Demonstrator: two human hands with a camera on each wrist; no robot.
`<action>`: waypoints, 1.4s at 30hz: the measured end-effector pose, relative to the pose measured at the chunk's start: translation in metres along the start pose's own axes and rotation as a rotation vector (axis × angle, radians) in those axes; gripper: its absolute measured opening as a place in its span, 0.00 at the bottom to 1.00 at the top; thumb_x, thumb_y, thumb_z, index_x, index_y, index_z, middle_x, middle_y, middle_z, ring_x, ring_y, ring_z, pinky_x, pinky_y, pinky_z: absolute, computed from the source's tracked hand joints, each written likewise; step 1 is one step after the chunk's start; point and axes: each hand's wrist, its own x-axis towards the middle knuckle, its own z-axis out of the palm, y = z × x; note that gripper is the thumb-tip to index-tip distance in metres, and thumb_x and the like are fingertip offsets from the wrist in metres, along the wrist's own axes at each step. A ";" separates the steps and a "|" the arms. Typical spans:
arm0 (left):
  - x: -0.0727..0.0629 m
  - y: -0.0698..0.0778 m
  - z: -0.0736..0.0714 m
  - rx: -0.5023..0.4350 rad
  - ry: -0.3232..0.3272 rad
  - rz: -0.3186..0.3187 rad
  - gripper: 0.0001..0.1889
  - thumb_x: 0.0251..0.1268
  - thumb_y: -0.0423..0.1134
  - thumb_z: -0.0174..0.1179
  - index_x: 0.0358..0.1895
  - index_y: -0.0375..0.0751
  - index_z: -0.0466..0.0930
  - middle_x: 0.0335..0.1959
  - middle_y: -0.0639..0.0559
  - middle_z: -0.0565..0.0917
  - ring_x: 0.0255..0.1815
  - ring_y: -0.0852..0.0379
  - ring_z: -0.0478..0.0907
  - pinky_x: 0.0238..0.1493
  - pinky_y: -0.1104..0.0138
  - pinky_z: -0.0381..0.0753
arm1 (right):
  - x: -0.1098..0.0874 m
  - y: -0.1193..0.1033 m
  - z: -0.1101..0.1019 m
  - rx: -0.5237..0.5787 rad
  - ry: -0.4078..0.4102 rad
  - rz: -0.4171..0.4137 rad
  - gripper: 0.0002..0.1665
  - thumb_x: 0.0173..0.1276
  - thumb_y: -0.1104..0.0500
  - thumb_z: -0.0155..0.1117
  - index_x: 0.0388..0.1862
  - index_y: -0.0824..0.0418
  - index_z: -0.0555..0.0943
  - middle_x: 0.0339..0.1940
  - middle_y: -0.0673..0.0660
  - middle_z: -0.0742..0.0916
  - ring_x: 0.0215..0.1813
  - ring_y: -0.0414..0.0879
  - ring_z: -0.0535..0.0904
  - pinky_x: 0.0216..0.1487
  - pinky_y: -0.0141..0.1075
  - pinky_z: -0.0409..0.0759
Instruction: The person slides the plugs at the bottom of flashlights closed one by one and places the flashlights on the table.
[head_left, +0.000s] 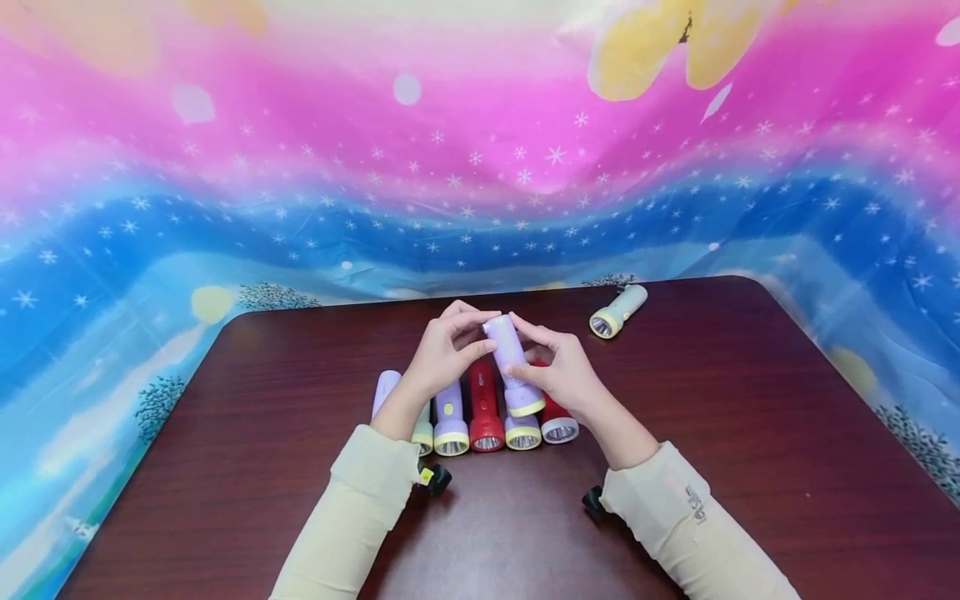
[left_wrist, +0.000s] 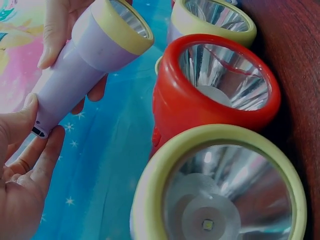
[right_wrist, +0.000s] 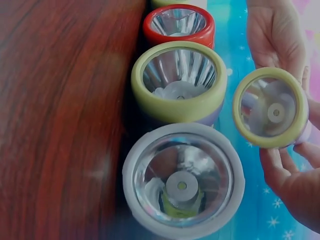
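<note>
Both hands hold a purple flashlight [head_left: 504,343] with a yellow rim, tilted above a row of flashlights. My left hand [head_left: 442,348] pinches its tail end between thumb and fingers. In the left wrist view, a small dark slot shows at that tail end, beside the left fingertips [left_wrist: 54,137]. My right hand [head_left: 566,375] grips the body from the other side, thumb near the head. Below lie a red flashlight [head_left: 486,408], a purple one [head_left: 452,421] and a red one with a whitish rim [head_left: 560,427]. Another yellow-rimmed purple flashlight [head_left: 522,437] is partly hidden under the held one.
At the row's left end, a purple flashlight [head_left: 386,386] and a pale green one [head_left: 423,435] are partly covered by the left arm. A pale green flashlight [head_left: 618,312] lies apart near the back edge. A patterned curtain [head_left: 480,167] hangs behind the dark wooden table [head_left: 750,433].
</note>
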 end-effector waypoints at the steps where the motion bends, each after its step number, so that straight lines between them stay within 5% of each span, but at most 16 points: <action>1: 0.000 0.000 0.000 0.002 0.000 -0.002 0.21 0.63 0.27 0.65 0.60 0.33 0.80 0.47 0.39 0.76 0.57 0.44 0.78 0.64 0.57 0.76 | 0.000 0.001 0.000 0.003 -0.010 0.003 0.43 0.64 0.68 0.69 0.76 0.55 0.65 0.64 0.65 0.80 0.49 0.53 0.83 0.48 0.40 0.85; 6: -0.001 0.002 -0.003 0.018 0.000 -0.014 0.21 0.63 0.28 0.65 0.61 0.35 0.80 0.49 0.41 0.77 0.59 0.46 0.77 0.64 0.58 0.77 | 0.000 0.002 -0.002 -0.001 -0.050 -0.005 0.44 0.65 0.66 0.69 0.78 0.53 0.63 0.65 0.66 0.80 0.58 0.56 0.82 0.55 0.43 0.84; 14: -0.001 0.003 -0.004 0.054 -0.014 -0.016 0.21 0.64 0.33 0.66 0.61 0.40 0.80 0.53 0.45 0.79 0.59 0.50 0.78 0.62 0.57 0.80 | -0.001 0.001 -0.004 -0.010 -0.044 -0.015 0.44 0.64 0.66 0.70 0.77 0.53 0.64 0.65 0.66 0.80 0.56 0.57 0.82 0.53 0.40 0.84; 21: -0.006 0.002 -0.008 0.204 -0.032 0.061 0.24 0.66 0.40 0.66 0.65 0.46 0.77 0.60 0.50 0.78 0.63 0.48 0.75 0.59 0.45 0.79 | 0.001 0.000 -0.007 -0.028 -0.038 -0.028 0.44 0.63 0.66 0.71 0.77 0.54 0.65 0.64 0.66 0.81 0.56 0.57 0.82 0.50 0.36 0.84; 35: -0.034 -0.001 -0.022 0.488 -0.113 0.033 0.36 0.65 0.49 0.65 0.76 0.54 0.63 0.77 0.51 0.63 0.80 0.51 0.57 0.71 0.44 0.67 | -0.002 0.003 -0.010 -0.083 -0.025 -0.018 0.44 0.63 0.64 0.72 0.77 0.52 0.66 0.63 0.65 0.81 0.55 0.56 0.82 0.50 0.37 0.83; 42: -0.043 -0.005 -0.031 0.613 -0.127 0.087 0.40 0.65 0.53 0.64 0.77 0.51 0.59 0.79 0.51 0.60 0.81 0.48 0.52 0.74 0.44 0.63 | -0.003 0.006 -0.020 -0.083 -0.011 0.002 0.44 0.63 0.65 0.71 0.77 0.54 0.66 0.62 0.66 0.82 0.53 0.55 0.82 0.48 0.34 0.82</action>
